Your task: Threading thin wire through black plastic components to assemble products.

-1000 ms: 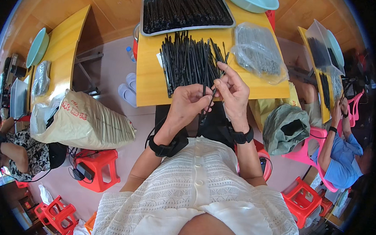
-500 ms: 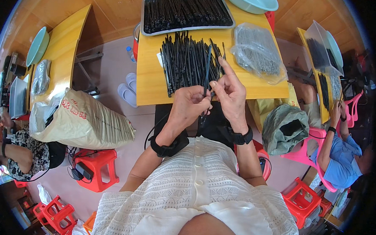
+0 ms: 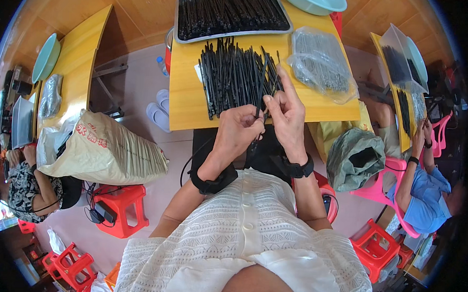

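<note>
My left hand (image 3: 238,129) is closed around the lower end of a thin black stick (image 3: 260,89), which points up and away over the table. Close beside it, my right hand (image 3: 287,114) has its index finger stretched upward and its other fingers curled. A slim dark rod (image 3: 278,57) runs along that finger and thumb; its lower end is hidden between the hands. Beyond my hands lies a pile of black sticks (image 3: 224,82) on the yellow table (image 3: 185,109). A clear plastic bag (image 3: 320,60) of thin silvery wires rests to their right.
A metal tray (image 3: 180,37) full of black sticks stands at the back, near a pale green basin (image 3: 315,3). A large beige sack (image 3: 107,150) is at left, a grey-green sack (image 3: 355,160) at right. Red stools (image 3: 122,209) stand around; other people work at both sides.
The black stick in my left hand has turned slightly and tilts a little more to the right. My right thumb and index finger have shifted slightly. At left, another person's arms have moved.
</note>
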A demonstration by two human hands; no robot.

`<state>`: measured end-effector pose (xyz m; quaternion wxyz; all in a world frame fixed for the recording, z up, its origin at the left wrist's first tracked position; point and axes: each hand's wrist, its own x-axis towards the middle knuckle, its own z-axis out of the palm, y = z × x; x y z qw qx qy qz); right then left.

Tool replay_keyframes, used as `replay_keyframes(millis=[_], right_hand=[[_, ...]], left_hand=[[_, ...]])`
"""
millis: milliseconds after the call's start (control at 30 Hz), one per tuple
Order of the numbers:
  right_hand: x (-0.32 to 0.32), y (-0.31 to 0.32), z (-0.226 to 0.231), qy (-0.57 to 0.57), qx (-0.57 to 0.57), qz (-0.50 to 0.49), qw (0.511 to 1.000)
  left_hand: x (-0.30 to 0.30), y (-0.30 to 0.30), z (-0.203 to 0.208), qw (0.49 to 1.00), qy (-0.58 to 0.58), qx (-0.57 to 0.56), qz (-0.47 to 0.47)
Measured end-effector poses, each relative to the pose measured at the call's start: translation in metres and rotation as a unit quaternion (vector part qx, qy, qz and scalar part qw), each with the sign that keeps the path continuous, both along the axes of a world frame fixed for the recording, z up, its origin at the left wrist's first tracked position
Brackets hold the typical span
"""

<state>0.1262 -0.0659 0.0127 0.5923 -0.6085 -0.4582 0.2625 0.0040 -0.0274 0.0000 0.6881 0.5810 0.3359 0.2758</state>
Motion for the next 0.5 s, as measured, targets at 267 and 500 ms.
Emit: replay_keyframes(millis=[267, 500], right_hand=[[-0.002, 0.007, 0.002, 0.062, -0.01, -0.041, 0.997], [-0.003, 0.005, 0.014, 0.194, -0.027, -0.015, 0.98]], left_hand=[[-0.004, -0.001, 0.006, 0.998, -0.009, -0.044, -0.047], [-0.01, 0.01, 0.009, 0.994, -0.056, -0.086, -0.046]])
